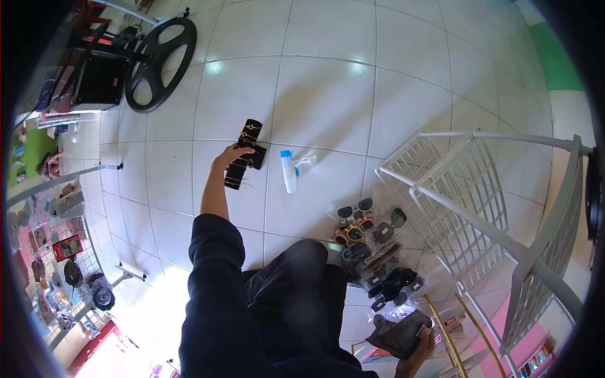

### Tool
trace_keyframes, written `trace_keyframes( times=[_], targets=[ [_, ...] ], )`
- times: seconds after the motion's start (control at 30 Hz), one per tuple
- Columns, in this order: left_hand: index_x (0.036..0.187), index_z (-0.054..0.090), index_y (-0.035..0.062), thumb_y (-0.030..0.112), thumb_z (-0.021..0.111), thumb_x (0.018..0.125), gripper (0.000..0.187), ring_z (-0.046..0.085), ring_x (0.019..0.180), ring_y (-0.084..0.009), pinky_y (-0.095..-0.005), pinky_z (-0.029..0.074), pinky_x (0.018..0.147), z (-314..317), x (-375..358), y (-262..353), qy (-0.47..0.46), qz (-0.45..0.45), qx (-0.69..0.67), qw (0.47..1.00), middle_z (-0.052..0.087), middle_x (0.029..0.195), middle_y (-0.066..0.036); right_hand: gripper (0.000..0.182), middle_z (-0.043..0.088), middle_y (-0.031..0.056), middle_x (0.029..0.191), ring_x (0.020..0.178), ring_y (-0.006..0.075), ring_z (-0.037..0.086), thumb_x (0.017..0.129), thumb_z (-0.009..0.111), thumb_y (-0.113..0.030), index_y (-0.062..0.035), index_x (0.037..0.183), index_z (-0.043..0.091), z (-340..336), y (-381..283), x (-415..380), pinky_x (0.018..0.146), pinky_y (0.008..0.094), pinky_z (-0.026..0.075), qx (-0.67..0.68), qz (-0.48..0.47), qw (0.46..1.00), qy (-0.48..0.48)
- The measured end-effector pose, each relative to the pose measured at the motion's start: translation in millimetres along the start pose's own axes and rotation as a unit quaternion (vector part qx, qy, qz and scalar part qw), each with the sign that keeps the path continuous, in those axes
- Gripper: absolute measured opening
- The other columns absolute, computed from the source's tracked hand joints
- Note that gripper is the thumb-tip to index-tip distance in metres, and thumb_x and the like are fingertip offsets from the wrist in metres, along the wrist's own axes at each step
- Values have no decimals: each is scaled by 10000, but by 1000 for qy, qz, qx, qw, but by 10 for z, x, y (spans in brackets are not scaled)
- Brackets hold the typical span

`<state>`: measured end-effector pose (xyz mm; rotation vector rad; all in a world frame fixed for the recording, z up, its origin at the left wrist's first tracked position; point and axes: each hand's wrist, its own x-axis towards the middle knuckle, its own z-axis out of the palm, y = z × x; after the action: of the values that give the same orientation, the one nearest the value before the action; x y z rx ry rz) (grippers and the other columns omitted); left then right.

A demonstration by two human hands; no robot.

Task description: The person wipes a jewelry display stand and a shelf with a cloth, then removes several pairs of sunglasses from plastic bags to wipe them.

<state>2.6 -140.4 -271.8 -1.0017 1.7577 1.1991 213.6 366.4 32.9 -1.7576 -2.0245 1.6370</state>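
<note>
My left hand [232, 155] reaches forward and grips a black bracelet display stand [251, 131] by its middle. Several gold-coloured bracelets lie across the stand's bar. To the right of it on the floor is a white bottle with a blue top [288, 171], with a clear plastic piece [306, 165] beside it. Low at the right, my right hand [416, 356] is closed on a dark grey cloth [398, 335]. Close to that cloth lies a pile of sunglasses [392, 286], many of them in clear plastic sleeves.
White wire racks [466, 208] stand at the right, near gold-coloured rails [444, 334]. A black fan base or wheel-like stand [162, 63] sits at the upper left. Hanging goods fill a wire display [69, 252] at the left. White tiles [328, 94] cover the floor.
</note>
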Motion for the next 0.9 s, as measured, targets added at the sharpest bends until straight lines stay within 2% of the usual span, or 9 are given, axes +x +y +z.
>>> trace_keyframes(
  times=[0.03, 0.13, 0.33, 0.5, 0.57, 0.63, 0.73, 0.83, 0.9],
  targets=[
    [1036, 504, 45, 291, 718, 592, 551, 603, 710, -198, -372, 509, 625, 75, -62, 15, -34, 6, -85, 996, 601, 847, -111, 303, 530, 69, 915, 830, 165, 521, 782, 544, -260, -37, 988, 537, -61, 26, 28, 694, 282, 456, -16, 9, 999, -27],
    [995, 507, 29, 211, 708, 632, 453, 601, 645, -191, -315, 517, 554, 264, -202, 44, -76, 27, -214, 973, 595, 810, -119, 349, 510, 86, 992, 895, 185, 507, 781, 535, -269, -43, 1047, 522, -103, 21, 41, 730, 296, 446, -26, 17, 997, -70],
    [973, 482, 5, 193, 667, 708, 374, 584, 671, -181, -305, 503, 639, 467, -748, 173, -83, 128, -344, 927, 576, 769, -99, 373, 512, 80, 968, 903, 186, 504, 796, 531, -285, -26, 1062, 500, -158, -55, -65, 763, 299, 438, 12, 14, 997, -80],
    [1009, 480, 23, 325, 563, 793, 380, 576, 722, -191, -334, 494, 683, 332, -1873, 540, -97, 179, -340, 918, 577, 798, -104, 378, 535, 72, 948, 915, 192, 514, 818, 516, -294, -14, 1071, 494, -254, -73, -187, 806, 313, 428, 90, 4, 995, -52],
    [1002, 476, 20, 341, 518, 821, 371, 573, 711, -189, -325, 490, 668, 268, -2458, 777, -116, 184, -340, 915, 568, 786, -104, 368, 544, 102, 1028, 961, 212, 524, 835, 491, -269, -7, 1093, 487, -285, -166, -192, 840, 338, 421, 196, 68, 949, -239],
    [1047, 461, 17, 421, 419, 852, 451, 577, 733, -223, -366, 488, 698, 265, -2983, 977, -223, 186, -392, 873, 568, 835, -115, 370, 540, 115, 1062, 978, 223, 526, 843, 475, -267, -3, 1102, 484, -282, -241, -275, 856, 350, 416, 250, 91, 925, -273],
    [1086, 447, 20, 469, 370, 860, 509, 585, 775, -262, -397, 486, 718, 419, -3500, 1131, -271, 238, -351, 864, 568, 892, -130, 390, 526, 137, 1126, 1014, 258, 525, 862, 432, -287, -4, 1128, 474, -295, -326, -394, 893, 380, 405, 322, 101, 884, -322],
    [1180, 402, 43, 535, 326, 847, 599, 590, 835, -311, -435, 483, 754, 731, -3945, 1257, -337, 257, -273, 864, 558, 956, -154, 418, 491, 142, 1180, 1079, 279, 480, 880, 385, -310, -16, 1171, 451, -319, -472, -567, 931, 407, 370, 448, 87, 796, -398],
    [1182, 399, 41, 531, 299, 854, 598, 594, 822, -309, -429, 486, 751, 996, -4223, 1310, -373, 204, -255, 869, 558, 958, -146, 423, 471, 148, 1204, 1111, 286, 453, 893, 354, -310, -23, 1192, 436, -350, -582, -689, 953, 417, 345, 517, 52, 747, -414]
  ],
)
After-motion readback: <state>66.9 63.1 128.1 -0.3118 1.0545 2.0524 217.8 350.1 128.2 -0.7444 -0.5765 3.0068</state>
